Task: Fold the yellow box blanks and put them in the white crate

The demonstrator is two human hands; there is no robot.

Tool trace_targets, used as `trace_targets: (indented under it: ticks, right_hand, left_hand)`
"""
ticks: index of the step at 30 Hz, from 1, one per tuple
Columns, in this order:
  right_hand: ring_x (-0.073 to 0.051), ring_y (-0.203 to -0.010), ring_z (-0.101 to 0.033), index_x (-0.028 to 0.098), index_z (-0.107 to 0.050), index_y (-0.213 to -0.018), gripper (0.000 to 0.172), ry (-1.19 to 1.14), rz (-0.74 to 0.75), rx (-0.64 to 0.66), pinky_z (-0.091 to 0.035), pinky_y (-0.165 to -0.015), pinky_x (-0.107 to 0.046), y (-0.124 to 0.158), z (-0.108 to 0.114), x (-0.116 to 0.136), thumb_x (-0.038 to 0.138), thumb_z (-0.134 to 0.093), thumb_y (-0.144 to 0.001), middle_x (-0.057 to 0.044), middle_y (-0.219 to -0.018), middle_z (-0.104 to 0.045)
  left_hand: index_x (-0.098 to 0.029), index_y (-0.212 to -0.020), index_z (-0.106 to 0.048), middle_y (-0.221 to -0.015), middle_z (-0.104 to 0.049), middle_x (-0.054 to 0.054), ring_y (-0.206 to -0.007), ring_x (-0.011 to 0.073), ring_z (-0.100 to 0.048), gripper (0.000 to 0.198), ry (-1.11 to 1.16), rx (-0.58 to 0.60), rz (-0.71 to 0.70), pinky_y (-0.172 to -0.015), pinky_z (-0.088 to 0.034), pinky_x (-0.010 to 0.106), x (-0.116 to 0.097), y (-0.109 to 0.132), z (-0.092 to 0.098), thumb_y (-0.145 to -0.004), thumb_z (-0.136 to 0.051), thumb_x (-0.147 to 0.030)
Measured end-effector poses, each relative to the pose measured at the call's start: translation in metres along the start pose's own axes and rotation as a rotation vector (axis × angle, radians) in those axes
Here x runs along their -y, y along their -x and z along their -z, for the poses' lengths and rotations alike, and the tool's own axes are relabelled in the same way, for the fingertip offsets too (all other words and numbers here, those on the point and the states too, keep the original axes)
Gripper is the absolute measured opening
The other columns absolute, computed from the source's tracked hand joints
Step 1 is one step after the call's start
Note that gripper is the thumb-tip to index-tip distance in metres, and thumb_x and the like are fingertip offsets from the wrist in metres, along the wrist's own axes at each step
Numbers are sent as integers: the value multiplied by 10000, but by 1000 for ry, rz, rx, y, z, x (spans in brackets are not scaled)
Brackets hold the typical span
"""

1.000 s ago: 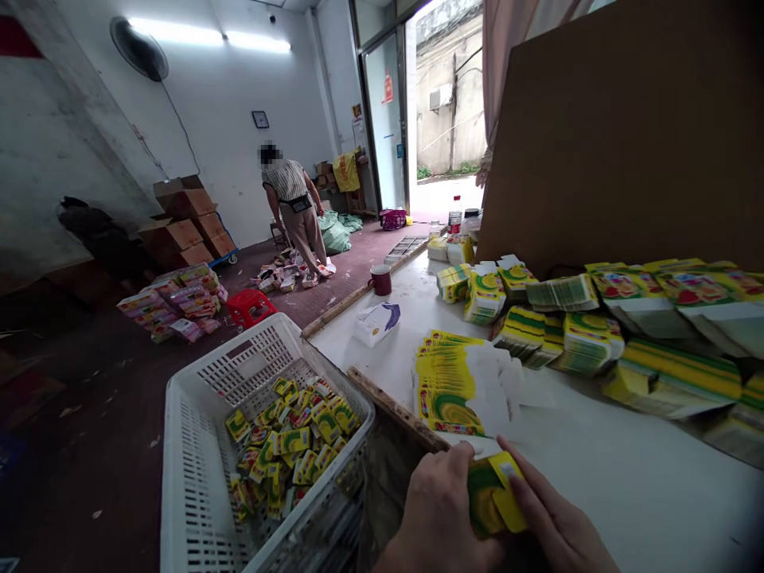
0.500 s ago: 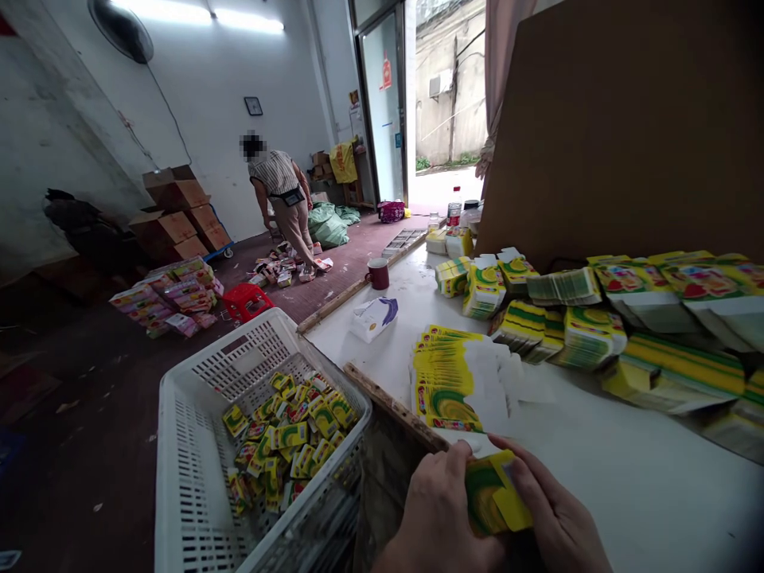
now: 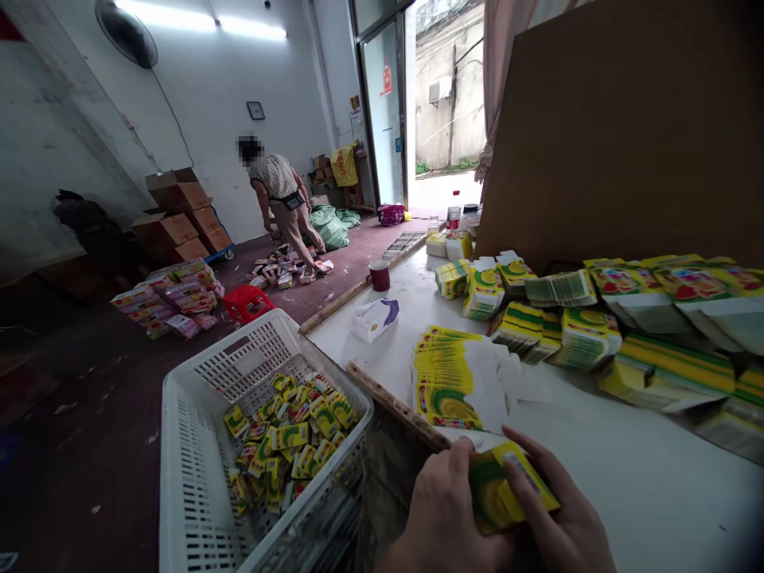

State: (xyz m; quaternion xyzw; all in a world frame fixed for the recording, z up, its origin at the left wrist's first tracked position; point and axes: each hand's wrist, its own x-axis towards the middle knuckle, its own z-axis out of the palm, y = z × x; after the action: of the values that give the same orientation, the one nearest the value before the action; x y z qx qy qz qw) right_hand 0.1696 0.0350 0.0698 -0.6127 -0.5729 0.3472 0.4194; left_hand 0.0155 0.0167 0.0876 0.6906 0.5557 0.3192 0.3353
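A small yellow and green carton point(image 3: 498, 495) is held between my two hands at the front edge of the table. My left hand point(image 3: 445, 505) grips its left side, fingers curled round it. On its right side, my right hand point(image 3: 558, 509) has its thumb across the yellow flap and its fingers behind. Just beyond my hands lies a fanned stack of flat cartons point(image 3: 447, 386) in the same print. Left of them, below table height, a white plastic basket point(image 3: 191, 446) holds several folded yellow cartons point(image 3: 290, 436).
Bundles of flat cartons point(image 3: 588, 334) line the table's right side, before a brown board point(image 3: 621, 135). A tissue pack point(image 3: 375, 318) and a dark red mug point(image 3: 378, 275) stand near the wooden edge. Across the floor are a red stool point(image 3: 247, 302) and a bending person point(image 3: 283, 191).
The carton has turned and shifted slightly right in my hands; its yellow flap now lies flatter under my right thumb. The far person has barely moved.
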Motion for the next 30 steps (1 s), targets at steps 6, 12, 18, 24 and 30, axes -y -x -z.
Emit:
trace_targets:
  ticks: [6, 12, 18, 24, 30]
  right_hand:
    - [-297, -948, -708, 211, -706, -1076, 601, 142, -30, 151, -592, -737, -303, -5, 8, -6, 661, -457, -767, -77, -1025, -754]
    - [-310, -932, -709, 233, -742, -973, 602, 229, -36, 94, -581, -714, -334, 0, 0, 1, 673, -362, -816, -78, -992, -761]
    - [-243, -887, -708, 164, -551, -1293, 614, -44, 63, 194, -570, -801, -351, -32, -7, -2, 571, -287, -916, -103, -1024, -740]
    - [-310, -967, -614, 113, -644, -1075, 282, 591, 234, 83, -501, -853, -410, -74, -43, -11, 227, -593, -822, -163, -1050, -644]
    - [-326, -892, -565, 126, -622, -932, 187, 663, 237, 38, -466, -822, -428, -74, -57, -18, 177, -667, -758, -141, -909, -619]
  left_hand:
    - [-41, -1307, -474, -1163, -628, 206, -1036, 402, -546, 812, -12, -8, -9, -951, -416, 544, -4, -3, 14, -568, -756, -223]
    - [-66, -1255, -547, -1136, -640, 206, -1011, 411, -555, 725, -4, -59, -22, -941, -412, 547, 1, 0, 9, -563, -736, -175]
    - [-238, -1204, -544, -1116, -652, 83, -962, 255, -621, 545, 691, -542, -3, -862, -489, 353, 14, -15, 33, -703, -739, -330]
    - [-197, -1012, -573, -1209, -588, 129, -1071, 239, -585, 540, 1369, -919, 283, -860, -500, 341, 30, -37, 53, -740, -602, -663]
    - [-179, -1098, -523, -1234, -578, 133, -1026, 195, -584, 395, 1260, -655, 313, -826, -503, 304, 33, -29, 22, -835, -640, -449]
